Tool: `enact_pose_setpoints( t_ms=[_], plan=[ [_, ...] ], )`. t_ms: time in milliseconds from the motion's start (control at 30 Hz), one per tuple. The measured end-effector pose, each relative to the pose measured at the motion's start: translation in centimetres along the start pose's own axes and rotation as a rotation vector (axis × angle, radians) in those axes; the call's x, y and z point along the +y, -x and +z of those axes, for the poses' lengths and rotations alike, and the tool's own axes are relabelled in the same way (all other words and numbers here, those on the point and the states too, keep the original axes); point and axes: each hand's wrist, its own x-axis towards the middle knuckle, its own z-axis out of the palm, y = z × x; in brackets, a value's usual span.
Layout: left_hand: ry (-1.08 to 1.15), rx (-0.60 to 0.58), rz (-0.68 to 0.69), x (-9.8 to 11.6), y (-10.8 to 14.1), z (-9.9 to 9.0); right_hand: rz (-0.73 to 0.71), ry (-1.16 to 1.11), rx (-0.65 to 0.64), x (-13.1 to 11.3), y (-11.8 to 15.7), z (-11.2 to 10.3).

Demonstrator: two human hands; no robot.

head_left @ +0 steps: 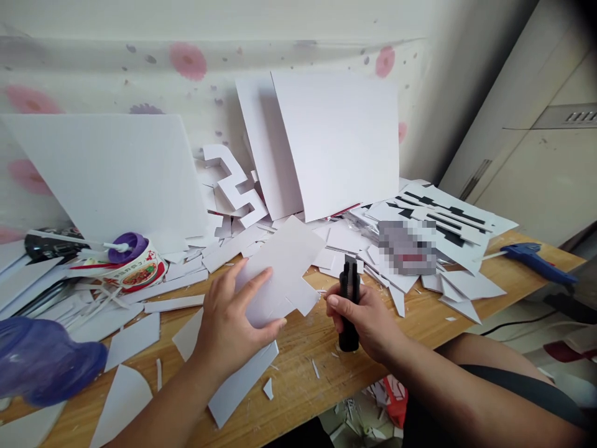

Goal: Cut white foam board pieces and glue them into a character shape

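Note:
My left hand (233, 323) lies with spread fingers on a notched piece of white foam board (284, 264), its thumb stretched along the piece's near edge. Some of that board is hidden under the hand. To the right, my right hand (361, 314) is closed around a black utility knife (349, 305), held roughly upright just above the wooden table (303, 379). The knife's slotted end points up and away from me, apart from the board. A white board strip (245, 382) lies below my left hand, with small offcuts nearby.
Large white sheets (345, 137) lean on the wall at the back, another sheet (116, 174) at left. Around them lie heaped offcuts, a paper bowl (140, 270) with a purple roll, and a blue glue gun (536, 258) at right. A purple plastic container (46, 361) sits front left.

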Motion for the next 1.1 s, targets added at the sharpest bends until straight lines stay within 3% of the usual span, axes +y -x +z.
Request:
enact_pose_setpoints(
  t_ms=[133, 267, 333, 467, 533, 633, 833, 1100],
  plan=[
    [0.000, 0.007, -0.038, 0.8, 0.2, 0.1, 0.040, -0.050, -0.006, 0.3, 0.0, 1.1],
    [0.178, -0.034, -0.110, 0.9, 0.3, -0.3, 0.044, -0.128, 0.020, 0.3, -0.1, 1.1],
    [0.378, -0.101, -0.223, 0.6, 0.0, -0.8, 0.043, -0.184, 0.045, 0.0, -0.3, 0.6],
    [0.997, -0.252, -0.583, -0.4, -0.8, -1.7, 0.064, -0.274, 0.103, -0.4, -0.7, -0.4],
    [1.242, -0.318, -0.668, -0.7, -1.1, -1.7, 0.077, -0.286, 0.102, -0.4, -0.6, -0.5],
    [1.432, -0.355, -0.732, -0.4, -1.0, -1.2, 0.094, -0.261, 0.063, -0.1, -0.4, -0.3],
    [1.480, -0.180, -0.872, 0.5, -0.6, 0.1, 0.110, -0.167, 0.033, 0.2, -0.3, -0.6],
    [1.482, -0.145, -0.910, 0.9, -0.8, 0.7, 0.166, -0.025, 0.065, 0.3, -0.3, -1.4]
  ],
)
